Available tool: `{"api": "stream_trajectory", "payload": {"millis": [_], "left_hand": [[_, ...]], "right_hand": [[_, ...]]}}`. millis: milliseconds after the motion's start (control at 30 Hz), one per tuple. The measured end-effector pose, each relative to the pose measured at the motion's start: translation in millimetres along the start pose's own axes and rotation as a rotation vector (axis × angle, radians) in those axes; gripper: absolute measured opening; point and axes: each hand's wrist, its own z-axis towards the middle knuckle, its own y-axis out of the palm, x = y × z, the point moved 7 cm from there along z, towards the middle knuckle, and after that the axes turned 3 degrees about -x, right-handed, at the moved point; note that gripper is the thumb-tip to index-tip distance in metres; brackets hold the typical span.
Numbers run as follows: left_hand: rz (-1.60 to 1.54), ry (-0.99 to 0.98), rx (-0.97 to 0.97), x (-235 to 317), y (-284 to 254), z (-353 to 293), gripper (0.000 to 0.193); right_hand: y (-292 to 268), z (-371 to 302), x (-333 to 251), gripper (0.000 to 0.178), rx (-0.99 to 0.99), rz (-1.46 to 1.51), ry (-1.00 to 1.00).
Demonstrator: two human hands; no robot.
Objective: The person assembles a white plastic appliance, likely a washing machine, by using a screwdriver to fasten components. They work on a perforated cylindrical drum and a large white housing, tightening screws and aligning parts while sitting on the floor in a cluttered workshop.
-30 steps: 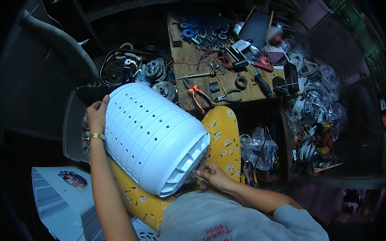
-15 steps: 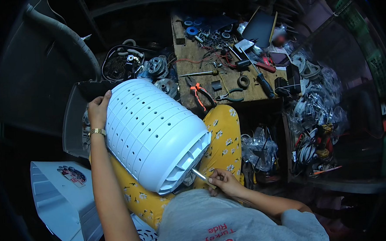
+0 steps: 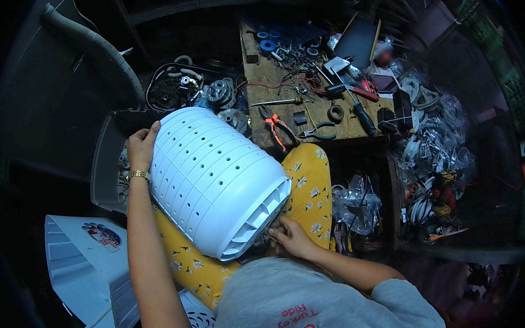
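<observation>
A white spin drum (image 3: 215, 172), ribbed and dotted with rows of small holes, lies tilted across my lap. At its far left end my left hand (image 3: 141, 148) grips the rim, fingers hooked over the edge. The drum's finned base (image 3: 256, 222) faces me and to the right. Against that base my right hand (image 3: 290, 237) is closed, the fingers pinched at its centre. The metal rod seen there earlier is almost wholly hidden by the fingers and the base.
A wooden bench (image 3: 266, 119) holds orange-handled pliers (image 3: 280, 129), green-handled cutters (image 3: 320, 129), a screwdriver (image 3: 362, 118) and loose hardware. A grey bin (image 3: 104, 154) stands behind the drum. White plastic housing (image 3: 90, 268) sits lower left. Bagged parts (image 3: 356, 203) lie right of my knee.
My right hand has moved up and left to the drum's base, and the rod that stuck out there no longer shows. My left hand keeps its hold on the rim.
</observation>
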Motion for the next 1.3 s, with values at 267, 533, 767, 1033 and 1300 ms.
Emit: {"api": "stream_trajectory", "payload": {"millis": [267,533,767,1033,1300], "left_hand": [[0.112,-0.132,-0.091,3,7,10,0.074],[0.461,-0.165,-0.241,59,16,42,0.07],[0.494,-0.192,-0.252,46,29,41,0.065],[0.51,-0.142,-0.267,63,35,39,0.065],[0.472,-0.156,-0.268,50,37,40,0.067]], "right_hand": [[-4,-3,-48,0.039,-0.06,-0.648,-0.163],[-12,12,-65,0.037,-0.179,-0.683,-0.104],[-15,-17,-51,0.037,-0.12,-0.785,-0.091],[-3,10,-27,0.038,-0.149,-0.734,-0.024],[-10,-17,-34,0.036,-0.164,-0.74,0.072]]}}
